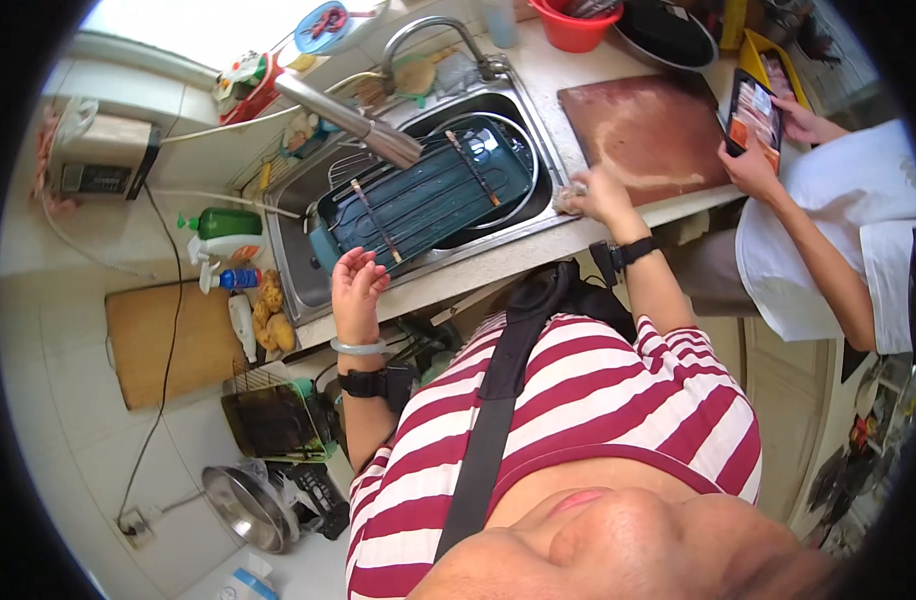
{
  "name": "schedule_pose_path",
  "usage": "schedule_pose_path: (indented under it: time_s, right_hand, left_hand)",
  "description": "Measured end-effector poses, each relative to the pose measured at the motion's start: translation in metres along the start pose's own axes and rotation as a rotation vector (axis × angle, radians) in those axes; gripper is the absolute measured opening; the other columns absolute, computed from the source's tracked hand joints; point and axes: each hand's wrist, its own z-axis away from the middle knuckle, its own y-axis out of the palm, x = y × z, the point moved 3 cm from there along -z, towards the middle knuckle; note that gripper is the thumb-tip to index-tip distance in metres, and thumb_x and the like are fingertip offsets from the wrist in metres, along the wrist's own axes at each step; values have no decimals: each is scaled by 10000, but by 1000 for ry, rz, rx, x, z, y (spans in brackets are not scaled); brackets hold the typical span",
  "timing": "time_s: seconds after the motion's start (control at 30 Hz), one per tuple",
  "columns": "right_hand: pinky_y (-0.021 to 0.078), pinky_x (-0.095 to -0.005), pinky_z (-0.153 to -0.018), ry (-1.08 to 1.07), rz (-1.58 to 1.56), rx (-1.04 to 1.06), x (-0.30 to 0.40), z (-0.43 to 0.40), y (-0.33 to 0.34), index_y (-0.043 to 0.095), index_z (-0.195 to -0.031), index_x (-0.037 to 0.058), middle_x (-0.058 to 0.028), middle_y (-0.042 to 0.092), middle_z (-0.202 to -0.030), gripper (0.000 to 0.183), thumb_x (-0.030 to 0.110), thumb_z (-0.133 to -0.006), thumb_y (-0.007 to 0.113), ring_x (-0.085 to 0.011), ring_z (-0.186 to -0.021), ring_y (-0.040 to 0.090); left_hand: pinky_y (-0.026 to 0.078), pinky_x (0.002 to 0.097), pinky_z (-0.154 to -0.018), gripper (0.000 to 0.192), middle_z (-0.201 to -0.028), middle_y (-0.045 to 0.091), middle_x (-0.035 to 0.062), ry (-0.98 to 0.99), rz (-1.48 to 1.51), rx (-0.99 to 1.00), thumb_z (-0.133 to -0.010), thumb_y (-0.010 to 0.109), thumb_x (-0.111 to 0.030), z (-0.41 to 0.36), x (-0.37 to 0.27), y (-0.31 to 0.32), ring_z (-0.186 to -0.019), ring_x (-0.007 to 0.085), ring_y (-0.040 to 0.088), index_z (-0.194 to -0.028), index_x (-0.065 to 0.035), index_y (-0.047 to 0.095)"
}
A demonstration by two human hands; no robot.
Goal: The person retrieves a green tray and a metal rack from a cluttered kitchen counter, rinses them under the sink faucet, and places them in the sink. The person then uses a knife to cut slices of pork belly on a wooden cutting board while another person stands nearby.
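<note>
A wet, dark green ribbed tray (428, 195) lies slantwise across the double-bowl steel sink (297, 292), with two narrow stained strips across it. Beneath its right end shows the rim of a round metal basin (534, 161). My left hand (359, 289) hovers by the tray's near left corner, fingers loosely curled and apart, holding nothing. At the sink's right edge, my right hand (606, 196) grips a crumpled scrubber (570, 199); its exact kind is unclear. The tap's pull-out metal spout (387, 139) hangs over the tray.
To the right is a reddish-brown cutting board (645, 135). Beside it another person's hands (758, 161) hold a black tray of packaged meat (754, 112). A red bowl (578, 26) stands behind. Left of the sink are a green soap bottle (225, 223) and potatoes (278, 330).
</note>
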Motion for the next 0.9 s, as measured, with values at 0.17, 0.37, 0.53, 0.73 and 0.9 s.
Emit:
schedule_pose_path:
  time_s: [0.17, 0.37, 0.53, 0.73, 0.9]
  right_hand:
    - [421, -298, -794, -261, -571, -378, 8, -9, -39, 466, -614, 54, -117, 546, -927, 235, 58, -611, 702, -233, -910, 522]
    - [373, -298, -872, -355, -1013, -622, 13, 3, -62, 445, -642, 80, -82, 464, -1068, 237, -68, -667, 629, -154, -1016, 445]
    - [375, -260, -839, -331, -1131, -825, 2, 14, -74, 429, -659, 76, -80, 464, -1038, 228, -84, -695, 587, -147, -944, 461]
    - [406, -265, -769, -260, -759, -1006, -8, 25, -88, 397, -622, 70, -78, 516, -912, 292, -6, -696, 669, -163, -881, 498]
    - [423, -279, -737, -260, -634, -1089, -7, 33, -91, 389, -602, 66, -83, 541, -881, 332, 32, -676, 712, -176, -844, 516]
  left_hand:
    - [461, 282, -729, 293, -1036, 497, 54, -93, -60, 23, -853, 514, -91, -22, 11, -4, -819, 125, 522, -1131, -47, 432]
    - [453, 285, -748, 315, -1041, 525, 66, -203, -121, 54, -846, 530, -114, -40, 20, -24, -843, 152, 525, -1141, -53, 438]
    - [456, 277, -718, 294, -1023, 525, 62, -187, -74, 99, -847, 527, -113, -59, 14, -47, -805, 135, 525, -1122, -54, 442]
    - [459, 274, -707, 259, -1001, 527, 53, -208, -94, 128, -843, 529, -109, -75, 15, -54, -799, 136, 530, -1085, -62, 449]
    - [456, 283, -717, 273, -1009, 529, 59, -243, -71, 170, -838, 538, -115, -87, 12, -48, -822, 150, 528, -1093, -61, 454]
